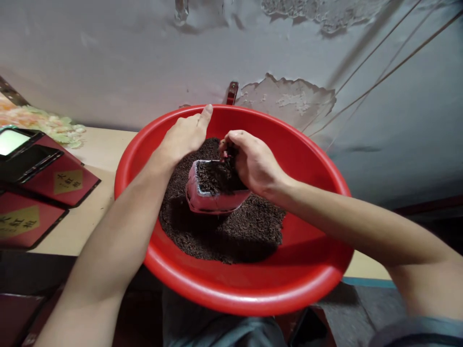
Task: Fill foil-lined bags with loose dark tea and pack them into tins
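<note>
A red plastic basin (pixel 307 231) holds a spread of dark brown grains (pixel 224 236). On the grains stands a small clear-and-pink box (pixel 213 202), its open top nearly full of the same grains. My right hand (pixel 253 161) is curled over the box's right side, with dark grains between its fingers; something pinkish shows near the fingertips. My left hand (pixel 186 135) hovers at the basin's far left, just behind the box, one finger stretched out and the others mostly hidden. I cannot tell whether it touches the box.
Red cartons (pixel 61 178) with yellow diamond labels stand on the pale table (pixel 104 144) to the left. Behind them lies a pile of pale green and orange pieces (pixel 43 120). A peeling wall (pixel 144 58) rises close behind the basin, with cords (pixel 383 79) at right.
</note>
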Action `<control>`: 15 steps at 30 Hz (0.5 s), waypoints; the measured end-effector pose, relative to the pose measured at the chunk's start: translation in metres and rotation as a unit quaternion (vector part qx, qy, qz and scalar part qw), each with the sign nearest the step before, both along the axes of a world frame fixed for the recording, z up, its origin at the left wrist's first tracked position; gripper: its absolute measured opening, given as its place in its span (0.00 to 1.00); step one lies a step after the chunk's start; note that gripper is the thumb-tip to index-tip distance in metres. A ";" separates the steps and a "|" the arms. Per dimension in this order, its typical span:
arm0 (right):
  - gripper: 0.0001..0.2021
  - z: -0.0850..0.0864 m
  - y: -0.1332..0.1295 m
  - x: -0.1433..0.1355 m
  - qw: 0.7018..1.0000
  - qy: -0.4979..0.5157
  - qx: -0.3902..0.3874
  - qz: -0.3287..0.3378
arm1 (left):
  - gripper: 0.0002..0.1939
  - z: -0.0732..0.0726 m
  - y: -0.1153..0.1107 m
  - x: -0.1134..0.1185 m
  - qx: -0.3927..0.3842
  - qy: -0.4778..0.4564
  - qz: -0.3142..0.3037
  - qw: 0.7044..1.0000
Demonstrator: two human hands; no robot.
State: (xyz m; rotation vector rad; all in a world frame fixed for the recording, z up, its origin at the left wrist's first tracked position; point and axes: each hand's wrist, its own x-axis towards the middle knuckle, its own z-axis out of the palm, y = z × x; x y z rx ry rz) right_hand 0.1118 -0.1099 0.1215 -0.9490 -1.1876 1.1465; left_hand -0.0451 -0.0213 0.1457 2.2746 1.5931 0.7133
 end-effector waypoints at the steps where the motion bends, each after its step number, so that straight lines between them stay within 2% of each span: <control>1: 0.16 0.000 -0.002 0.009 1.000 -0.008 -0.006 -0.005 | 0.41 0.004 -0.005 0.002 -0.003 -0.002 -0.009 1.000; 3: 0.15 0.004 -0.005 0.028 0.999 -0.027 -0.022 -0.002 | 0.40 0.013 -0.017 0.006 -0.015 0.011 -0.040 0.999; 6: 0.15 0.011 0.001 0.058 0.996 -0.076 -0.044 0.015 | 0.35 0.022 -0.043 0.019 -0.066 0.070 -0.137 0.986; 8: 0.14 0.012 0.017 0.080 0.987 -0.149 -0.052 0.023 | 0.34 0.020 -0.059 0.030 -0.086 0.122 -0.205 0.967; 9: 0.13 0.009 0.028 0.091 0.974 -0.217 -0.051 0.026 | 0.35 0.016 -0.064 0.036 -0.080 0.155 -0.226 0.958; 10: 0.12 0.004 0.040 0.102 0.951 -0.304 -0.050 0.028 | 0.37 0.011 -0.068 0.042 -0.067 0.193 -0.233 0.951; 11: 0.12 -0.004 0.052 0.113 0.909 -0.412 -0.048 0.032 | 0.38 0.006 -0.070 0.046 -0.052 0.230 -0.226 0.945; 13: 0.19 -0.029 0.072 0.131 0.789 -0.609 -0.070 0.043 | 0.41 -0.001 -0.067 0.052 -0.035 0.284 -0.179 0.941; 15: 0.26 -0.061 0.081 0.143 0.689 -0.713 -0.125 0.031 | 0.41 -0.002 -0.064 0.054 -0.036 0.301 -0.122 0.945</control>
